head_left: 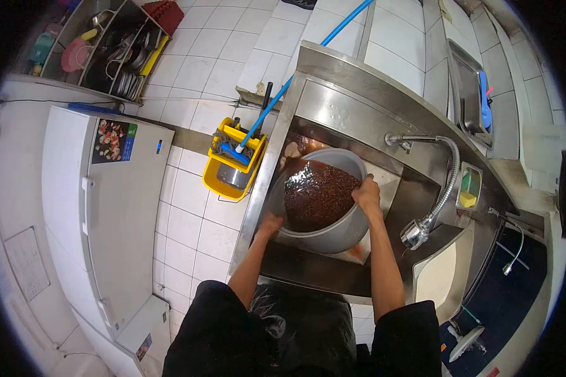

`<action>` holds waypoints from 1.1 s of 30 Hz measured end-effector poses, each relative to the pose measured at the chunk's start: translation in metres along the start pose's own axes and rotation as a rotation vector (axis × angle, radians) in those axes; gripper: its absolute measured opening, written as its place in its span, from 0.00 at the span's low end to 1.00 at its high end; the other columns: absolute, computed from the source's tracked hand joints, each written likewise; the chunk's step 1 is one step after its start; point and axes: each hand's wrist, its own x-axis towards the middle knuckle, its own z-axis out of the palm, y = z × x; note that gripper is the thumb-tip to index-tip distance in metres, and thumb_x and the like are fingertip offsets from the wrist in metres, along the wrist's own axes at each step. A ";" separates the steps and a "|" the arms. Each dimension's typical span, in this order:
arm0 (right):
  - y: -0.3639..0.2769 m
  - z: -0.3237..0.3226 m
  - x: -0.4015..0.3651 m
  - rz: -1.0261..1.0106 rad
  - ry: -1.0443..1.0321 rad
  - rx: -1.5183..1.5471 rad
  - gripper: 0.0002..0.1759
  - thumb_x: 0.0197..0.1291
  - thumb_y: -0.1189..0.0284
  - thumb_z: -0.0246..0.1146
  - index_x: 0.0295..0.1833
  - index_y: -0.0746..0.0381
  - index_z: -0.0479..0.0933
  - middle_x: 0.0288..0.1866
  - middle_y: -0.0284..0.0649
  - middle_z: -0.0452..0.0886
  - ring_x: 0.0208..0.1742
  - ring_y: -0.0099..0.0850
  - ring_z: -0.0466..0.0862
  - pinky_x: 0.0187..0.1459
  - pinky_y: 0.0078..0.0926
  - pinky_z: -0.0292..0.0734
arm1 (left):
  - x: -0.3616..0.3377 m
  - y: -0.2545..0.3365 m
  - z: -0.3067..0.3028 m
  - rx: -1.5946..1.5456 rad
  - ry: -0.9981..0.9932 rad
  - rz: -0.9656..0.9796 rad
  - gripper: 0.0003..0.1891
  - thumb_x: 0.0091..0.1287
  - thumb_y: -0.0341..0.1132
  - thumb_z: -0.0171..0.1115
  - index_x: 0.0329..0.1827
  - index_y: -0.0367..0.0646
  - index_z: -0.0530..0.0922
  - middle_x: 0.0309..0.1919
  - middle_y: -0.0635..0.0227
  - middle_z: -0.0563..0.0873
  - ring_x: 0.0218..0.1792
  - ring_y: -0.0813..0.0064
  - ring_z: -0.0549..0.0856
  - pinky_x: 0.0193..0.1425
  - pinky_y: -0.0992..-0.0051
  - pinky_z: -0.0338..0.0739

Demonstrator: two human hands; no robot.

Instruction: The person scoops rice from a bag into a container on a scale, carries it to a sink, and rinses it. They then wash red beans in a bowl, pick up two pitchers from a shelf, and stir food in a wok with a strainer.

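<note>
A large grey metal pot (pixel 326 242) sits tilted in a stainless steel sink (pixel 313 267). Inside the pot, dark reddish-brown beans (pixel 326 198) lie under shiny brownish liquid. My right hand (pixel 366 192) grips the pot's right rim, with the thumb towards the inside. At the near left side, my left hand (pixel 270 224) is closed on the pot's edge; some of its fingers are hidden. Brownish liquid and a pale lump (pixel 292 151) show in the sink's far left corner.
A flexible-neck faucet (pixel 415 232) hangs right of the pot, beside a caddy with a yellow sponge (pixel 468 199). A yellow mop bucket (pixel 223 176) with a blue-handled mop (pixel 283 91) stands left of the sink. A white freezer (pixel 122 213) is further left.
</note>
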 end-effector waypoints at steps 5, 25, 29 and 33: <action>-0.002 0.002 0.002 -0.010 -0.004 -0.026 0.33 0.46 0.76 0.65 0.58 0.77 0.61 0.46 0.61 0.79 0.51 0.53 0.81 0.51 0.41 0.78 | -0.034 0.045 -0.038 -0.115 -0.173 -0.097 0.35 0.57 0.41 0.60 0.64 0.27 0.64 0.61 0.36 0.70 0.64 0.46 0.69 0.69 0.61 0.64; -0.008 0.004 -0.001 -0.050 0.024 -0.015 0.29 0.48 0.74 0.66 0.53 0.77 0.64 0.44 0.62 0.80 0.49 0.54 0.81 0.50 0.42 0.78 | -0.007 0.003 -0.006 -0.012 -0.089 -0.010 0.37 0.61 0.47 0.57 0.66 0.29 0.61 0.64 0.38 0.67 0.67 0.47 0.65 0.70 0.61 0.61; -0.012 0.005 0.001 -0.027 0.021 -0.020 0.29 0.48 0.75 0.65 0.54 0.78 0.63 0.43 0.62 0.80 0.48 0.54 0.82 0.49 0.41 0.79 | -0.012 0.011 -0.015 0.057 -0.123 -0.099 0.36 0.59 0.49 0.57 0.64 0.29 0.65 0.64 0.40 0.68 0.66 0.47 0.68 0.69 0.60 0.63; -0.014 0.003 0.001 -0.048 -0.007 -0.003 0.29 0.49 0.76 0.64 0.54 0.79 0.63 0.44 0.63 0.80 0.49 0.54 0.81 0.49 0.41 0.78 | -0.021 0.022 -0.021 0.032 -0.155 -0.081 0.32 0.58 0.47 0.57 0.60 0.30 0.71 0.61 0.40 0.72 0.63 0.47 0.71 0.67 0.60 0.66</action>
